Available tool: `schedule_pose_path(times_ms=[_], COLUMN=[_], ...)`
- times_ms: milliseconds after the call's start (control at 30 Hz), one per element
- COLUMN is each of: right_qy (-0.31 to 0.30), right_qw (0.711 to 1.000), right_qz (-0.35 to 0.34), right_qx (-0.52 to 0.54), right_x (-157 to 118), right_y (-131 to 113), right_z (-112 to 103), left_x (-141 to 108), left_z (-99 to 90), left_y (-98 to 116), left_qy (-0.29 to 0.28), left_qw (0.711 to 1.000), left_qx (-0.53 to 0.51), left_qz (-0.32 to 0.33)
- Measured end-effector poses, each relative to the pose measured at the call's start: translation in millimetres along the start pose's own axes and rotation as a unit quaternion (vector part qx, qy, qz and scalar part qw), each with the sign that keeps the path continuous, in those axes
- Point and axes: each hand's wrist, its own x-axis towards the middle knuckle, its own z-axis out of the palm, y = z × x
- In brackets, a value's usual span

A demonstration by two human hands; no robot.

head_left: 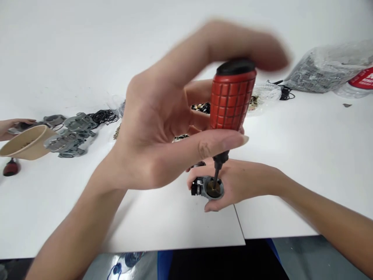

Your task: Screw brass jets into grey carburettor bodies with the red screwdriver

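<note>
A screwdriver (232,101) with a red ribbed handle and black cap stands almost upright in my left hand (154,132). The thumb and fingers press on the sides of its handle, and one blurred finger arches over the cap. Below, my right hand (233,181) grips a small grey metal carburetor (207,190), its bore facing up. A round brass plate (214,189) sits inside the bore, and the screwdriver's tip meets it near the middle. Whether the tip sits on a screw is too small to tell. The palm hides part of the carburetor.
Grey carburetor bodies (68,140) stand left beside a cream tub (30,144) and another red screwdriver (11,168). Another person's hand (14,126) is at far left. Black cords (105,116), a bag of parts (317,70) and a red-labelled bottle (361,81) lie farther back.
</note>
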Motion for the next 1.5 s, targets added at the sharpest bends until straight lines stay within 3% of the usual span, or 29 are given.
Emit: schedule_pose_path(times_ms=[100, 300, 400, 533, 600, 733, 867, 967, 1067, 1167, 1267, 1333, 1433, 1500], right_qy=[-0.001, -0.001, -0.003, 0.001, 0.006, 0.014, 0.019, 0.017, 0.021, 0.022, 0.018, 0.022, 0.025, 0.019], right_qw=[1.0, 1.0, 1.0, 1.0, 1.0, 0.999, 0.999, 0.999, 0.999, 0.999, 0.999, 0.999, 0.999, 0.999], right_qz=[0.0, -0.01, -0.017, -0.019, -0.021, -0.03, -0.04, -0.034, -0.034, -0.034, -0.032, -0.034, -0.035, -0.035], right_qx=[-0.008, -0.012, -0.021, -0.023, -0.019, -0.007, 0.0, -0.001, -0.002, -0.005, -0.007, -0.007, -0.003, 0.001], right_x=[0, -1, -1, 0, 0, 0, 0, 0, 0, 0, 0, 0, -1, -1], right_y=[-1, 0, 2, 3, 3, 4, 6, 7, 6, 6, 6, 6, 7, 7], right_z=[-1, -1, 0, 1, 2, 3, 3, 3, 3, 3, 3, 4, 4, 4], left_x=[-7, 7, 12, 16, 20, 26, 25, 25, 25, 24, 21, 19, 17, 17], left_z=[-8.2, 9.0, 9.5, 3.4, 4.2, 7.1, -0.7, -6.8, -4.9, 1.4, 3.2, 0.9, -4.3, -7.0], left_y=[1, 2, 6, 8, 2, -13, -14, -14, -15, -11, -5, -3, -6, -8], left_qy=[-0.071, -0.003, -0.038, -0.054, -0.009, 0.084, 0.023, -0.03, -0.01, 0.015, -0.026, -0.039, -0.01, 0.002], left_qw=[0.995, 0.986, 0.99, 0.995, 0.997, 0.987, 0.997, 0.998, 0.993, 0.994, 0.997, 0.996, 0.993, 0.992], left_qx=[-0.034, 0.012, 0.039, 0.078, 0.073, 0.048, 0.045, 0.026, 0.035, 0.062, 0.062, 0.053, 0.07, 0.085], left_qz=[0.067, 0.165, 0.13, 0.017, 0.035, 0.129, 0.055, 0.057, 0.111, 0.083, 0.036, 0.056, 0.098, 0.09])
